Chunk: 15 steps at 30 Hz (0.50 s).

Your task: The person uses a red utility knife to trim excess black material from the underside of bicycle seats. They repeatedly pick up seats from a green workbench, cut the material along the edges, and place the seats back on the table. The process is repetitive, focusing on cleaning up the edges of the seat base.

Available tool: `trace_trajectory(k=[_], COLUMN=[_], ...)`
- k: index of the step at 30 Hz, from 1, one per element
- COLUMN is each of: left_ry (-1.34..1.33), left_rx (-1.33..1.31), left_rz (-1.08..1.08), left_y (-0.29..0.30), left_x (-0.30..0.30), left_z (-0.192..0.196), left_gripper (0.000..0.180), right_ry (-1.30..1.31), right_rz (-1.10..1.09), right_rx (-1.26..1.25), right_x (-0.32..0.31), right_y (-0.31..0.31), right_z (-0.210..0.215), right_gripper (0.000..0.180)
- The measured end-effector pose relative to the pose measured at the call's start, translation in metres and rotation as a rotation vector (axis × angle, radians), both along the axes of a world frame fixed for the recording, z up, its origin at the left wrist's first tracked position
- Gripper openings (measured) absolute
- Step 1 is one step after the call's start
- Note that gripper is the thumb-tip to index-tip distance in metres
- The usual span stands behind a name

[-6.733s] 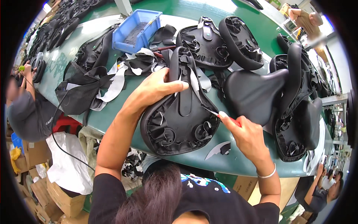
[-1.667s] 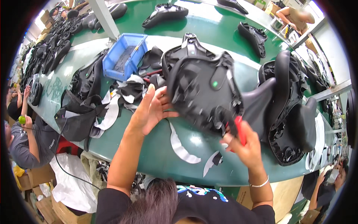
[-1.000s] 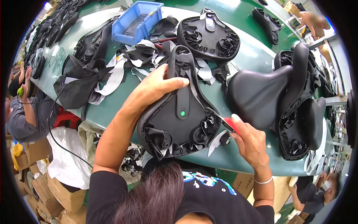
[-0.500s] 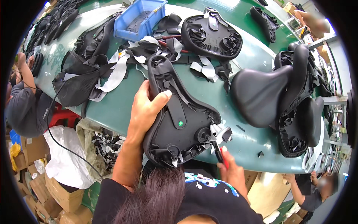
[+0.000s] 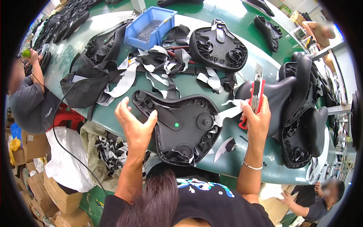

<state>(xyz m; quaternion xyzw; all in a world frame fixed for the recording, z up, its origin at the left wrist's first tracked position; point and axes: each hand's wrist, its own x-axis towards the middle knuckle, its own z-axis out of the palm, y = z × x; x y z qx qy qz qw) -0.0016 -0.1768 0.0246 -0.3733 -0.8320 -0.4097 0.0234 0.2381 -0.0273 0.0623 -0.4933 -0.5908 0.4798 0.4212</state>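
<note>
A black bicycle saddle (image 5: pixel 176 138) lies upside down on the table in front of me, its narrow nose pointing to the upper left. My left hand (image 5: pixel 137 126) is just left of it, open, thumb and fingers spread and holding nothing. On the other side, my right hand (image 5: pixel 258 120) grips a red utility knife (image 5: pixel 257 92) with its blade pointing up. The thumb and fingers of that hand also pinch a pale strip of cover material (image 5: pixel 230 113), which stretches taut from the saddle's right rim. A loose cut scrap (image 5: pixel 224 150) rests beside the saddle.
Another upturned saddle (image 5: pixel 219 47), a blue bin (image 5: pixel 151 28) and heaped scraps (image 5: pixel 159 60) occupy the table's far side. Several finished-looking saddles (image 5: pixel 298 109) are stacked at right. A black cable (image 5: pixel 72 151) hangs on the left. Co-workers sit at both sides.
The saddle has come down with its nose swung left, and my left hand has let go of it. My right hand has risen rightward with the knife, pulling the strip out.
</note>
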Motion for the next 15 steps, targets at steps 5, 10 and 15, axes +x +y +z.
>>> trace_trajectory(k=[5,10,15], left_ry=[0.291,-0.046,-0.184], left_rx=[-0.122,-0.069,-0.141], left_rz=[-0.908,-1.046,-0.973], left_y=[0.068,0.087,0.09], left_x=[0.047,0.034,0.034], left_z=[0.046,0.026,0.029], left_gripper=[0.039,0.023,0.023], right_ry=[0.072,-0.412,-0.792], right_rz=[0.259,0.368,0.626], right_rx=[0.004,0.296,0.634], right_x=[-0.03,0.029,0.035], right_y=[-0.044,-0.034,-0.02], right_z=[0.018,0.012,0.004], right_gripper=[0.037,0.051,0.057])
